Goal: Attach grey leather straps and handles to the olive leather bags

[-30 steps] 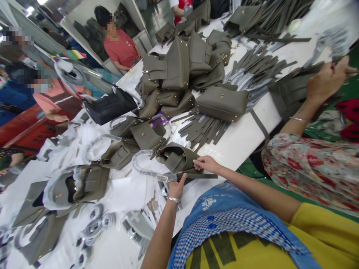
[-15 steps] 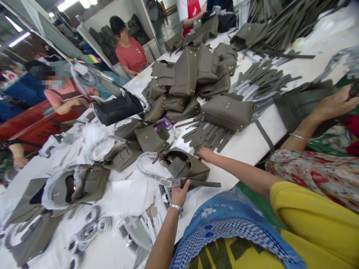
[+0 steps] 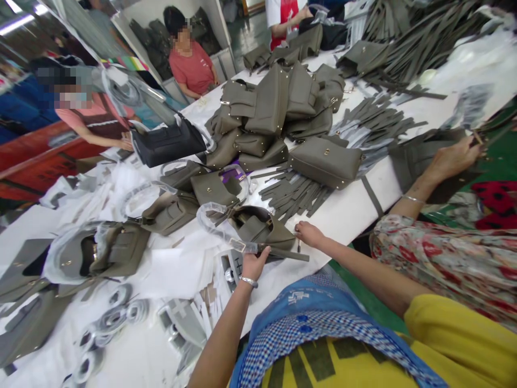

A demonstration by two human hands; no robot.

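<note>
An olive-grey handbag lies open on the white table in front of me, its wrapped handle looping out to the left. My left hand is closed on the strap along the bag's near side, by a buckle. To the right of the bag, my right hand has its fingers pinched together over a small dark-tipped item hanging below them, too small to name. Loose olive strips lie just beyond this hand.
More olive bags are heaped at the centre back. Rolled wrapped handles and white paper lie left. At the right, a co-worker's hand is over another bag. Two people sit across the table.
My right hand has moved slightly right, away from the bag, and a small hanging item now shows beneath it. My left hand stays on the strap. The view has shifted a little.
</note>
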